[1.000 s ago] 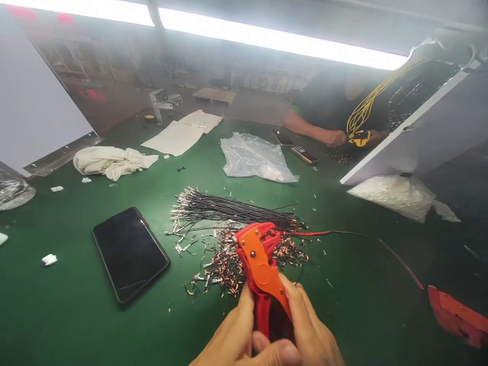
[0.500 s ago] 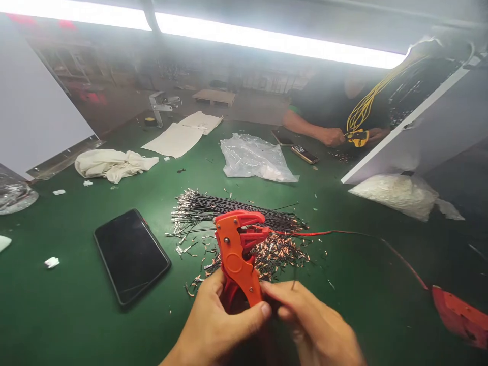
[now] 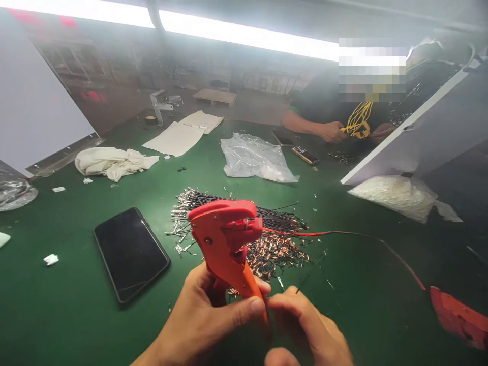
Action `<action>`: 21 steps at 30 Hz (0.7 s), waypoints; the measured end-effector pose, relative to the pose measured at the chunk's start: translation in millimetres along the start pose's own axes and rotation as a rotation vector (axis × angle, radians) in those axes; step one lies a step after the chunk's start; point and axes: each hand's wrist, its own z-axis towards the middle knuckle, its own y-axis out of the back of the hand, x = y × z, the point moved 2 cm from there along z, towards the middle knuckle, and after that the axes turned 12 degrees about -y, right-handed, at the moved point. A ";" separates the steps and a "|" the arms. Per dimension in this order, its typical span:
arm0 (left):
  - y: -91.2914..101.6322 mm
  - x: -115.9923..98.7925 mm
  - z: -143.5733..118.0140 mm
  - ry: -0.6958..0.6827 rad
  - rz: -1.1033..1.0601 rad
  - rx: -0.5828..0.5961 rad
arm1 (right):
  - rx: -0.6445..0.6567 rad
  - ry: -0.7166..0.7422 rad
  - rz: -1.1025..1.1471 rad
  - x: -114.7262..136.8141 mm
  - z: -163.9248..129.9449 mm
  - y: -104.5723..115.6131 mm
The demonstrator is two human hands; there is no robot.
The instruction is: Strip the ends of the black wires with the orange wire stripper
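Observation:
My left hand (image 3: 217, 310) is closed around the handles of an orange-red wire stripper (image 3: 224, 249), held upright with its red jaws turned to the right. Close beside the handles is my right hand (image 3: 308, 320), its fingers curled. A thin black wire (image 3: 305, 279), blurred, sticks up from its fingers; the grip itself is partly hidden. Behind the tool lies a bundle of black wires (image 3: 282, 217) with metal terminals at the left ends. Between bundle and hands is a heap of short wire offcuts (image 3: 270, 254) with bare copper ends.
A black phone (image 3: 131, 254) lies at left, with a white cloth (image 3: 114, 163) beyond it. Farther back are paper sheets (image 3: 179, 136) and a clear plastic bag (image 3: 255, 157). A red-handled tool (image 3: 457, 312) lies at right. Across the table, a person handles yellow wires (image 3: 358, 118).
The wire stripper has tilted left and turned, showing more of its red top. My right hand has shifted slightly down, its thumb now apart from the index finger.

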 end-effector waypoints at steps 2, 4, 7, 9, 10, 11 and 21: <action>0.3 -0.9 -1.1 -0.007 -0.009 0.010 | 0.013 0.018 -0.001 -3.9 -1.4 -5.0; -2.1 -2.2 -3.2 -0.010 -0.030 0.035 | 0.048 -0.002 0.034 -9.0 -3.1 -11.6; -5.1 0.3 -6.2 -0.020 -0.030 0.047 | 0.208 -0.017 0.128 -14.8 -4.9 -21.0; -3.6 5.7 -7.0 -0.027 -0.020 0.025 | 0.214 0.010 0.175 -16.8 -4.2 -21.1; -1.7 8.8 -6.9 -0.033 -0.020 0.019 | 0.188 0.022 0.188 -17.7 -3.2 -19.5; 0.0 11.9 -6.6 -0.026 -0.031 0.051 | 0.159 0.031 0.195 -18.6 -2.1 -17.6; -3.6 16.6 -7.1 0.045 -0.145 0.395 | 0.286 -0.229 0.282 -24.4 -6.0 -19.3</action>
